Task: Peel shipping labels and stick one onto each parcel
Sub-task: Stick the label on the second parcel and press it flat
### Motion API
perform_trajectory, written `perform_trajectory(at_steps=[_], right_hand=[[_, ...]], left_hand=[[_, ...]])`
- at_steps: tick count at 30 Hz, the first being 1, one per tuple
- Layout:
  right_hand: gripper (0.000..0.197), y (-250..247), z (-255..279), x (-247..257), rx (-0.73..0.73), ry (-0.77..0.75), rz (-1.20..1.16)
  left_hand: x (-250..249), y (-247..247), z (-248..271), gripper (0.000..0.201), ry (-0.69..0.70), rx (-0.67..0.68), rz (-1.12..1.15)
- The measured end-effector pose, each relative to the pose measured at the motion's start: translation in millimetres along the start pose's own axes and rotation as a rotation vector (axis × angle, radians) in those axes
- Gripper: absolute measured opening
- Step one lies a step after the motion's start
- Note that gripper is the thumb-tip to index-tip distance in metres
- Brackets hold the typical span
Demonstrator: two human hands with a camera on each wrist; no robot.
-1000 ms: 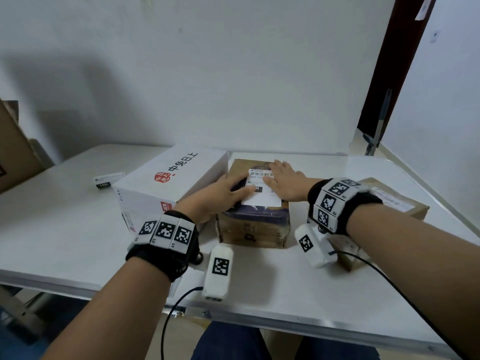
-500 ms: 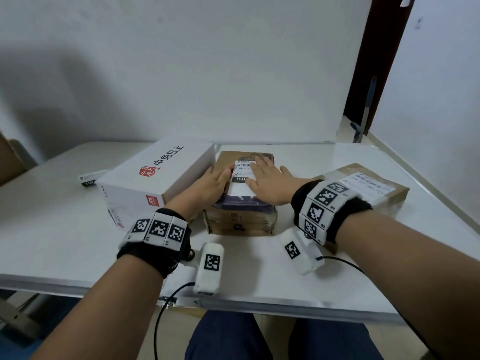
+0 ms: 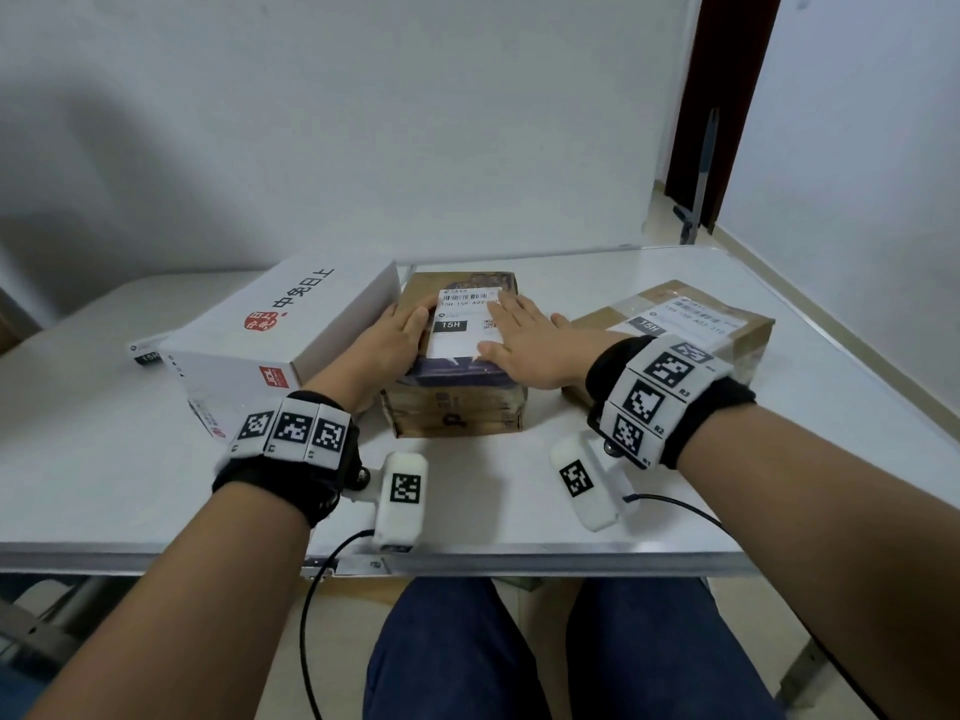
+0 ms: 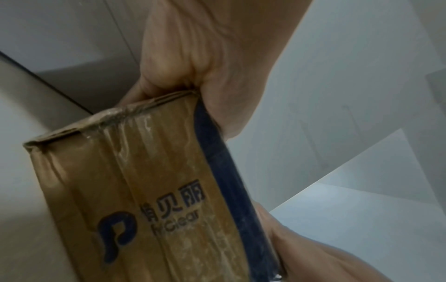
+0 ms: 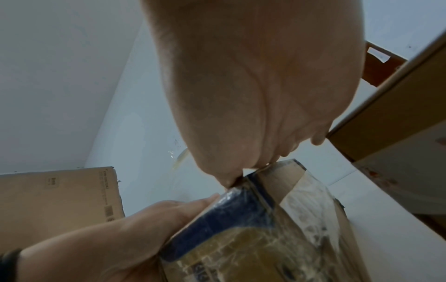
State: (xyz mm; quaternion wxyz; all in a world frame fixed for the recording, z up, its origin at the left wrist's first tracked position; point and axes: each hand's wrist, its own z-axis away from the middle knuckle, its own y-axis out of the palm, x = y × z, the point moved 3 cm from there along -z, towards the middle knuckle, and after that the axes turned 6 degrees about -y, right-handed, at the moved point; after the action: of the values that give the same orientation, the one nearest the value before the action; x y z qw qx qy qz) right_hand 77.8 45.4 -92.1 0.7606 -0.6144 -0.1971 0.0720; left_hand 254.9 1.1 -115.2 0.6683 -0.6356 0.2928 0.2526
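Note:
A small brown parcel (image 3: 457, 413) with dark blue tape stands in the middle of the table, a white shipping label (image 3: 462, 324) on its top. My left hand (image 3: 400, 335) lies flat on the label's left edge, fingers straight. My right hand (image 3: 524, 337) presses flat on the label's right side, fingers spread. In the left wrist view the palm (image 4: 205, 57) rests on the parcel's (image 4: 144, 190) top corner. The right wrist view shows the palm (image 5: 253, 95) on the parcel's (image 5: 265, 238) taped top. A white box (image 3: 280, 340) stands left, a labelled brown parcel (image 3: 727, 324) right.
A loose label piece (image 3: 143, 353) lies on the white table (image 3: 104, 459) behind the white box. The table's front edge (image 3: 467, 558) runs under my wrists. A cardboard sheet (image 5: 55, 200) leans at the left; a dark door frame (image 3: 717, 96) stands at the back right.
Both hands have slid a little apart across the label, uncovering more of it. The head view has moved closer and tilted downward.

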Motion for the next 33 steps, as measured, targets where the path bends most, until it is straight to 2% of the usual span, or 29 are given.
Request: perform_trajectory(at_steps=[5, 10, 13, 16, 17, 20, 23, 28, 33], right_hand=[[0.065, -5, 2, -11, -0.011, 0.021, -0.009], [0.061, -18, 0, -16, -0.101, 0.032, -0.052], [0.060, -27, -10, -10, -0.156, 0.028, -0.079], [0.059, -29, -24, -11, -0.152, 0.046, -0.077], [0.059, -30, -29, -11, -0.148, 0.057, -0.075], [0.058, -34, -47, -9, -0.159, 0.084, -0.061], [0.057, -31, -64, -4, -0.131, 0.129, -0.047], [0.056, -19, -78, 0, -0.154, 0.167, 0.070], [0.061, -10, -84, 25, -0.163, 0.118, 0.161]], left_hand=[[-1, 1, -4, 0.044, -0.018, -0.042, -0.017], [-11, 4, -6, 0.048, -0.105, -0.084, 0.030], [-20, 6, -3, 0.050, -0.002, -0.035, 0.084], [-20, -3, 8, 0.047, 0.117, -0.007, 0.105], [-17, -7, 11, 0.053, 0.146, 0.019, 0.065], [-10, -14, 20, 0.090, 0.192, 0.155, -0.182], [-6, -15, 21, 0.110, 0.161, 0.154, -0.347], [-4, -15, 20, 0.110, 0.164, 0.116, -0.373], [-5, -15, 23, 0.110, 0.155, 0.108, -0.372]])
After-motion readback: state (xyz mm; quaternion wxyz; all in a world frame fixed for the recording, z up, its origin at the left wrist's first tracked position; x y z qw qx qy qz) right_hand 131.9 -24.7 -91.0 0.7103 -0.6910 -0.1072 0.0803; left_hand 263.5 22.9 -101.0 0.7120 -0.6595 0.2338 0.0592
